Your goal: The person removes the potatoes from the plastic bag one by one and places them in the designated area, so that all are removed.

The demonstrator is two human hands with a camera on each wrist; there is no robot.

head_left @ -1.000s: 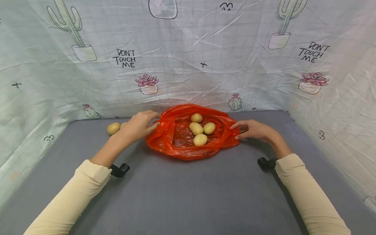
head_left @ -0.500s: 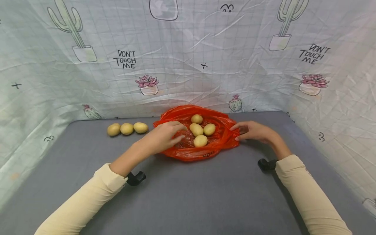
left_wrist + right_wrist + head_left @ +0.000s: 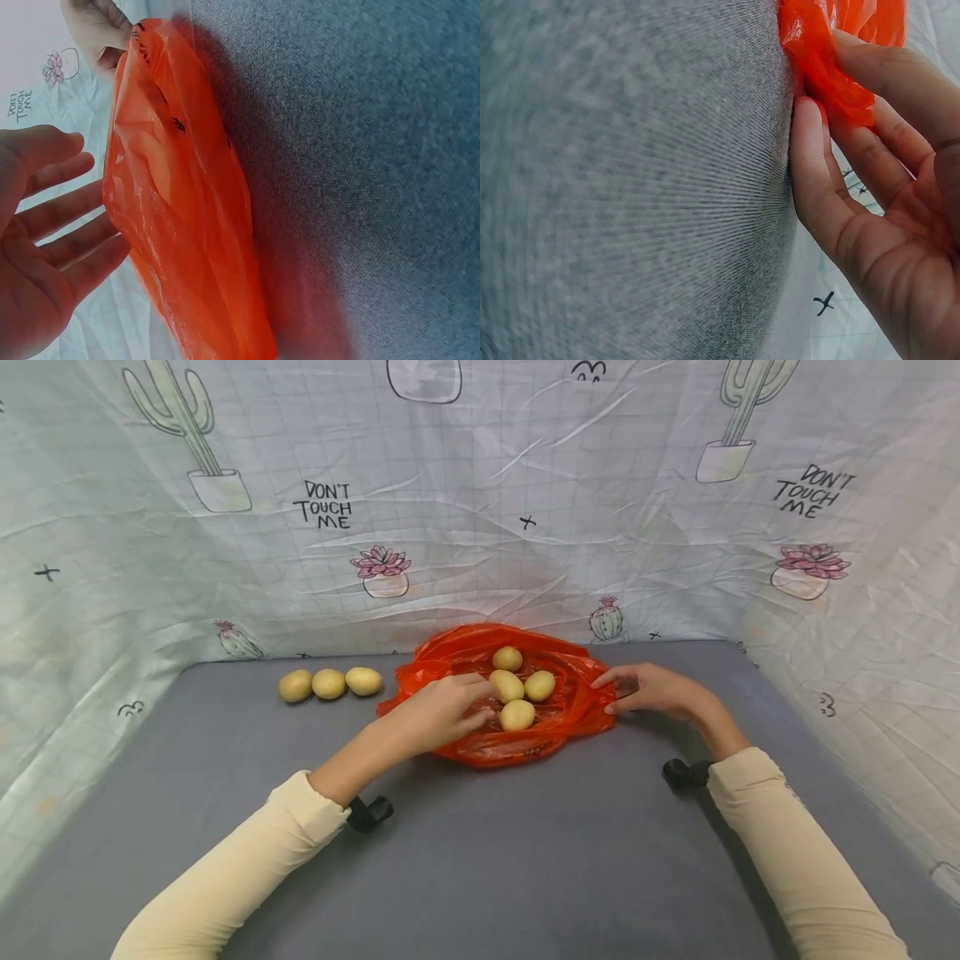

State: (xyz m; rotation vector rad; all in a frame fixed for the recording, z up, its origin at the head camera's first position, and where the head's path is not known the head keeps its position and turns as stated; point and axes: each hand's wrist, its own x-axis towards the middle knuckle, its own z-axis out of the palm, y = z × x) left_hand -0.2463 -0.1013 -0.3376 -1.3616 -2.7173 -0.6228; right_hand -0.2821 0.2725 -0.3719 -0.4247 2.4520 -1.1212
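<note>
Left hand (image 3: pixel 442 706) over the red bag (image 3: pixel 483 753), fingers loose, holding nothing; four potatoes (image 3: pixel 507 687) inside the bag.
Right hand (image 3: pixel 651 689) pinches the bag's right edge; a row of three potatoes (image 3: pixel 328 684) lies left of the bag. Judged best: steady that edge, bring fingertips in from above, avoid snagging the bag's thin, crumpled wall.

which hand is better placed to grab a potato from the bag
Likely the left hand: it's empty and reaches over the bag, beside the potatoes inside. The right hand is busy pinching the bag's right edge.
</note>
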